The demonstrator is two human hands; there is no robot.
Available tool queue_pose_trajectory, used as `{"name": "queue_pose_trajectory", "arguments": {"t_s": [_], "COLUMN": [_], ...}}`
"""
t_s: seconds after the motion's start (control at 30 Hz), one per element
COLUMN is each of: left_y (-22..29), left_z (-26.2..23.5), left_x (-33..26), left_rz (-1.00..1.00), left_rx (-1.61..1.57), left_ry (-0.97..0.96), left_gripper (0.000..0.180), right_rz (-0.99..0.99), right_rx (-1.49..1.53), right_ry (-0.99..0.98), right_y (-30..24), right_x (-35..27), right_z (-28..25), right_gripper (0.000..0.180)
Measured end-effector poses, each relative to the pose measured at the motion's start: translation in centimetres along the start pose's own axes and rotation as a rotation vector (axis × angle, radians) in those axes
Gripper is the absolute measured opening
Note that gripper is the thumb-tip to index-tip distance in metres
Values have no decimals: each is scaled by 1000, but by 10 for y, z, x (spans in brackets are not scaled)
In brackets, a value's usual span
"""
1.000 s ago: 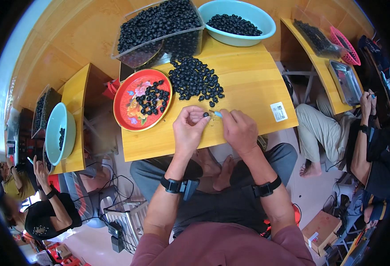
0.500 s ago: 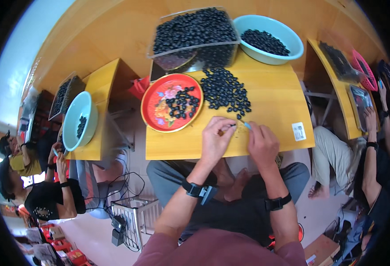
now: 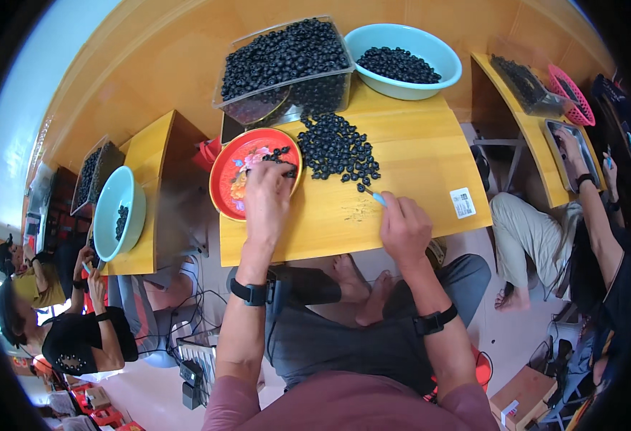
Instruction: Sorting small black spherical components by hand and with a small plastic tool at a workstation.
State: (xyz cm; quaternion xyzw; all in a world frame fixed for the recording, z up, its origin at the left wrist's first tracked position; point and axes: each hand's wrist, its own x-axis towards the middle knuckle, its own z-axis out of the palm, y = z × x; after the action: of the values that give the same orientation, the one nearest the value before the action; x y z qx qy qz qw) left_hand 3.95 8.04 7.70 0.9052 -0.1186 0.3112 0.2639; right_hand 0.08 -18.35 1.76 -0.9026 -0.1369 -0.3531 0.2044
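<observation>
My left hand (image 3: pixel 267 197) is over the right side of a round red tray (image 3: pixel 218 176) with a flower pattern. Its fingers curl down toward small round black pieces (image 3: pixel 279 153) lying there; the fingertips are partly hidden, and I cannot make out what they hold. My right hand (image 3: pixel 407 226) is closed on a small light-blue-handled tool (image 3: pixel 379 199) with a thin tip. That tip points left and meets or nearly meets a single black piece (image 3: pixel 361 187) at the near edge of the loose pile (image 3: pixel 337 147) on the yellow table (image 3: pixel 423 158).
Behind the pile stand a clear plastic bin (image 3: pixel 287 65) heaped with black pieces and a light-blue basin (image 3: pixel 441 68) holding more. A white label (image 3: pixel 463 203) is stuck on the table at right. People work at side tables left and right.
My left hand has moved left from beside the tool to the red tray. My right hand keeps the tool, its tip now at a black piece by the pile. The whole view has shifted slightly.
</observation>
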Motion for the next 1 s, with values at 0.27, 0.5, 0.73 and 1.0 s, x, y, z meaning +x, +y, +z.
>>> {"name": "queue_pose_trajectory", "arguments": {"t_s": [0.27, 0.5, 0.73, 1.0], "left_y": [52, 45, 52, 44], "left_z": [61, 60, 58, 70], "left_x": [-11, -9, -9, -38], "left_rz": [125, 116, 62, -576], "left_rx": [-251, -168, -257, -723], "left_ry": [-391, -415, -390, -211], "left_gripper": [18, 17, 16, 19], "right_rz": [17, 5, 6, 17], "right_rx": [-19, -14, -38, -34], "right_ry": [16, 48, 17, 7], "right_y": [-1, 0, 2, 0], "right_x": [0, 1, 1, 1], "right_z": [-1, 0, -2, -1], "right_gripper": [22, 18, 18, 18]}}
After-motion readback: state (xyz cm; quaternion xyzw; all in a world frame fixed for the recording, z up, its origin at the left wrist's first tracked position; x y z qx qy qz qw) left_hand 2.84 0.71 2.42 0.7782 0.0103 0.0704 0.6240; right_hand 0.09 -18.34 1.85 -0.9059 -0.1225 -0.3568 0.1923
